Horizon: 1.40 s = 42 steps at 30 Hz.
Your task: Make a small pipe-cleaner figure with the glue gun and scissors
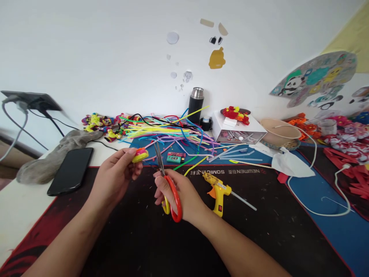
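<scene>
Between the fingertips of my left hand (118,175) is a small fuzzy yellow and pink pipe-cleaner piece (140,154), partly covered by the thumb. My right hand (180,192) grips scissors (174,196) with red and yellow handles. Their blades point up and away, a short gap to the right of the fuzzy piece. Some finger loops are hidden behind the right hand. To the right of that hand, a yellow glue gun (218,192) lies on the black mat (138,238), a clear glue stick (243,201) poking out of its back.
Behind the hands spreads a pile of colourful pipe cleaners (167,130). A black thermos (196,104) and a white box (238,129) stand by the wall. A phone (70,171) lies left; a white cable (311,211) loops at right.
</scene>
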### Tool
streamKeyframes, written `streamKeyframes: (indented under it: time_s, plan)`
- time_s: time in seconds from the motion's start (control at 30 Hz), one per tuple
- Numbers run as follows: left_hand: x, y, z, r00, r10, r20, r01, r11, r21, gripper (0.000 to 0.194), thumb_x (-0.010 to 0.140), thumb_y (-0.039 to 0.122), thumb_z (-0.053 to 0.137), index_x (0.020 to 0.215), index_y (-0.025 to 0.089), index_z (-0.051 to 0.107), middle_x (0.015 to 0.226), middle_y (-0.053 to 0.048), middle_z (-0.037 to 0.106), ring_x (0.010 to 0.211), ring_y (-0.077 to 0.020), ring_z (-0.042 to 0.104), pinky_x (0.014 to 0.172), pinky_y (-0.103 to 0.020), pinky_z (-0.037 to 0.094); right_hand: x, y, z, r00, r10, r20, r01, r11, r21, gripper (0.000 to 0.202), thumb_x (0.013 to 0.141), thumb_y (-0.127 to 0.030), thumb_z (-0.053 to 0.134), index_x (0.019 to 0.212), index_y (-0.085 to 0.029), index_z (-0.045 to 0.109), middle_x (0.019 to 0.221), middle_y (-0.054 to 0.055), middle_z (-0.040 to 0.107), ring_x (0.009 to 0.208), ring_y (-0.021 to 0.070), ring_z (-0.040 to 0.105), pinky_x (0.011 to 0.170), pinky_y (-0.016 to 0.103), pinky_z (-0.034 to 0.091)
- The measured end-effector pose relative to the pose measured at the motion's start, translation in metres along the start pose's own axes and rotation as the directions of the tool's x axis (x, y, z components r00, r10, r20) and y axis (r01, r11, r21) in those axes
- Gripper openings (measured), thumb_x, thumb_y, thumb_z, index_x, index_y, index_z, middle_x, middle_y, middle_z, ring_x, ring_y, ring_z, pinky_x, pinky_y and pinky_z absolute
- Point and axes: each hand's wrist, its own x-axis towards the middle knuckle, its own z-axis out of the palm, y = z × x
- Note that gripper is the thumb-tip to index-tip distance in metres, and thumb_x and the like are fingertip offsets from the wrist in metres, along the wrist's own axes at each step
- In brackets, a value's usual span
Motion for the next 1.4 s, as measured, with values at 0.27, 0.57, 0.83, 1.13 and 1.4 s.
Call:
streamKeyframes:
  time_s: [0.27, 0.57, 0.83, 1.13, 1.4]
  plan:
    - [-0.002, -0.002, 0.003, 0.998, 0.058, -0.013, -0.058, 0.996, 0.061, 0.047, 0.068, 0.058, 0.096, 0.081, 0.02, 0.072, 0.062, 0.001, 0.069, 0.053, -0.0131, 0.06, 0.046, -0.021, 0.043, 0.003, 0.01, 0.001, 0.998, 0.033, 0.045, -0.035, 0.998, 0.042, 0.075, 0.078, -0.082, 0.08, 0.119, -0.021, 0.068, 0.085, 0.0, 0.07, 0.075, 0.0185, 0.073, 0.077, 0.035, 0.063]
    - [-0.005, -0.005, 0.0, 0.986, 0.16, 0.042, -0.165, 0.966, 0.2, 0.037, 0.081, 0.059, 0.088, 0.085, 0.025, 0.075, 0.065, 0.0, 0.069, 0.056, -0.0164, 0.061, 0.048, -0.025, 0.046, 0.0, 0.01, -0.003, 0.999, -0.022, 0.036, 0.026, 0.992, -0.123, 0.061, 0.085, -0.071, 0.082, 0.121, -0.023, 0.07, 0.101, 0.006, 0.075, 0.086, 0.0241, 0.076, 0.082, 0.04, 0.063]
    - [-0.007, -0.003, 0.002, 0.981, 0.188, 0.041, -0.192, 0.945, 0.263, 0.034, 0.085, 0.059, 0.086, 0.087, 0.026, 0.076, 0.066, -0.001, 0.07, 0.055, -0.0172, 0.061, 0.05, -0.028, 0.047, -0.002, 0.006, -0.002, 0.999, -0.031, 0.035, 0.037, 0.984, -0.175, 0.058, 0.087, -0.07, 0.081, 0.12, -0.023, 0.07, 0.1, 0.006, 0.076, 0.083, 0.0236, 0.076, 0.077, 0.037, 0.063]
    - [-0.008, -0.002, 0.004, 0.98, 0.188, 0.069, -0.2, 0.934, 0.296, 0.035, 0.085, 0.06, 0.085, 0.086, 0.025, 0.077, 0.065, -0.002, 0.069, 0.053, -0.0174, 0.058, 0.049, -0.029, 0.046, -0.005, 0.004, -0.002, 0.999, -0.024, 0.031, 0.031, 0.963, -0.268, 0.05, 0.098, -0.071, 0.066, 0.112, -0.023, 0.069, 0.074, -0.001, 0.066, 0.05, 0.0122, 0.062, 0.047, 0.023, 0.045]
    - [-0.007, -0.004, 0.003, 0.982, 0.174, 0.069, -0.187, 0.922, 0.339, 0.036, 0.086, 0.06, 0.083, 0.088, 0.025, 0.075, 0.066, -0.002, 0.07, 0.054, -0.0176, 0.059, 0.049, -0.029, 0.046, -0.004, 0.001, -0.001, 1.0, -0.004, -0.016, -0.002, 0.943, -0.332, 0.043, 0.102, -0.064, 0.064, 0.091, -0.022, 0.062, 0.057, -0.006, 0.054, 0.045, 0.0102, 0.054, 0.048, 0.022, 0.039]
